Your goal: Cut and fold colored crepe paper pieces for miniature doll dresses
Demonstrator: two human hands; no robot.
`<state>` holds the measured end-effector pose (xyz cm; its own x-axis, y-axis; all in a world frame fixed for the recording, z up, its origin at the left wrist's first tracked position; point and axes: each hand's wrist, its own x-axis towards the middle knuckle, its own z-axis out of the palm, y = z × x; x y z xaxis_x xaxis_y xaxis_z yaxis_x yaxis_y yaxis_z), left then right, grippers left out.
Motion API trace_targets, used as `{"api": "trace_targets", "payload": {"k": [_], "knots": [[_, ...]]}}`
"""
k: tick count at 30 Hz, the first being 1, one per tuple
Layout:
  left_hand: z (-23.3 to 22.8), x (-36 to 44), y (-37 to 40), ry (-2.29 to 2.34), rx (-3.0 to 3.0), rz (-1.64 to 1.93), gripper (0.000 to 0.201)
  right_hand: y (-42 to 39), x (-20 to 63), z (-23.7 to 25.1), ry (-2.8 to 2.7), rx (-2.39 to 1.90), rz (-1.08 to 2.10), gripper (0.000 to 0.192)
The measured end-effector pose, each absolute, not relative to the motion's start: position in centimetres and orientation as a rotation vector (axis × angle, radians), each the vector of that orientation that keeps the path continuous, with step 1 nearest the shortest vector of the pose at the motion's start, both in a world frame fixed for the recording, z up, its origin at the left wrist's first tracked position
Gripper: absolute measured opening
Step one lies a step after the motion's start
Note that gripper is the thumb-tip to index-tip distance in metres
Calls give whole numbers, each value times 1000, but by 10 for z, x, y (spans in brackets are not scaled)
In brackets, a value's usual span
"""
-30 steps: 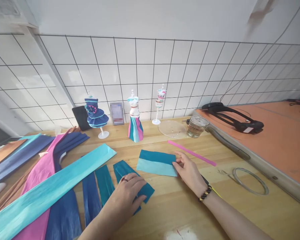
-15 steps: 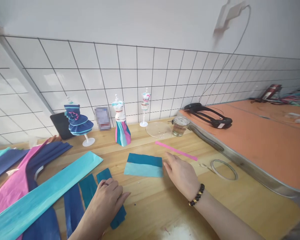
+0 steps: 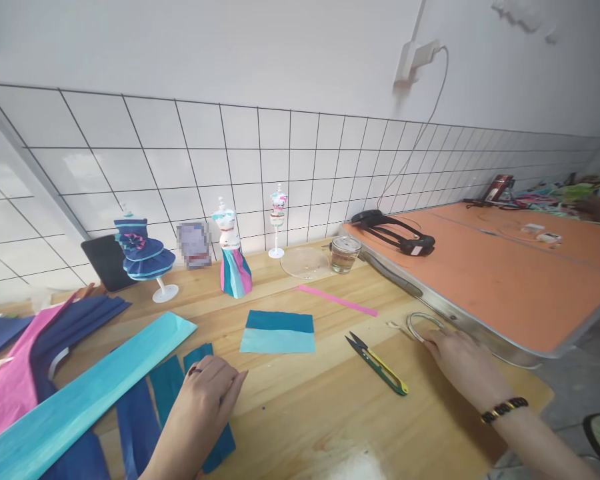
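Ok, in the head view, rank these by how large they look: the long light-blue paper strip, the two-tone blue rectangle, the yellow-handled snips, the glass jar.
1. long light-blue paper strip, clearly the largest
2. two-tone blue rectangle
3. yellow-handled snips
4. glass jar, though it stands farther from the camera, so its last place is unsure

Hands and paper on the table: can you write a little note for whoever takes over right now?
Left hand: flat on the dark teal strips, holding nothing.
Right hand: fingertips at the tape ring by the orange board, not gripping it.
Two-tone blue piece lies cut and alone mid-table. Snips lie loose beside it, pink strip behind.
Three small mannequins at the wall are dressed. The long paper strips at left are uncut.
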<state>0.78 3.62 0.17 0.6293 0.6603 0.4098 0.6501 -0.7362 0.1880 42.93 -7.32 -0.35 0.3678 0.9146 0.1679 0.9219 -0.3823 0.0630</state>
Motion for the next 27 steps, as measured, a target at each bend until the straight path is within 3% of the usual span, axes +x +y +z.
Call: {"api": "trace_targets", "payload": {"k": [4, 9, 18, 24, 27], "knots": [[3, 14, 33, 1078, 2735, 856, 21, -89, 412, -1, -1645, -2251, -99, 28], [3, 22, 24, 989, 2532, 946, 11, -90, 336, 23, -1745, -1833, -151, 22], [17, 24, 9, 935, 1948, 789, 42, -57, 230, 33, -2113, -1311, -26, 12], [22, 22, 12, 937, 1661, 882, 18, -30, 212, 30, -2195, -1173, -53, 11], [22, 18, 16, 866, 1534, 937, 16, -22, 210, 28, -2175, -1180, -52, 11]]}}
